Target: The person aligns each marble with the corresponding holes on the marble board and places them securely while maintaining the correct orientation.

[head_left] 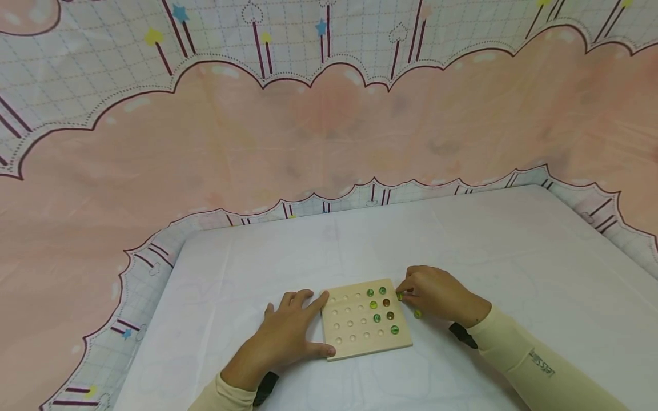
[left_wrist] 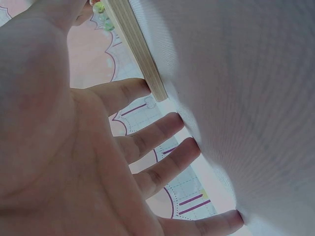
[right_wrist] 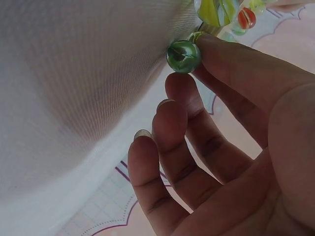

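Note:
A square wooden board (head_left: pixel 354 344) with rows of round dimples lies on the white table. Several glass marbles, green (head_left: pixel 394 330), yellow-green (head_left: pixel 373 305) and brown (head_left: pixel 390 315), sit in its right-hand columns. My left hand (head_left: pixel 285 330) is spread along the board's left side, its index fingertip touching the far corner and its thumb the near corner. Just right of the board, my right hand (head_left: pixel 437 294) pinches a yellow-green marble (head_left: pixel 400 297) between thumb and index finger. In the right wrist view, a green marble (right_wrist: pixel 183 56) is close to the fingertips.
A loose yellow-green marble (head_left: pixel 417 314) lies on the table (head_left: pixel 247 268) below the right hand. Behind the table hangs a pink and white patterned cloth (head_left: pixel 329 131). Dark straps (head_left: pixel 464 335) show at both wrists.

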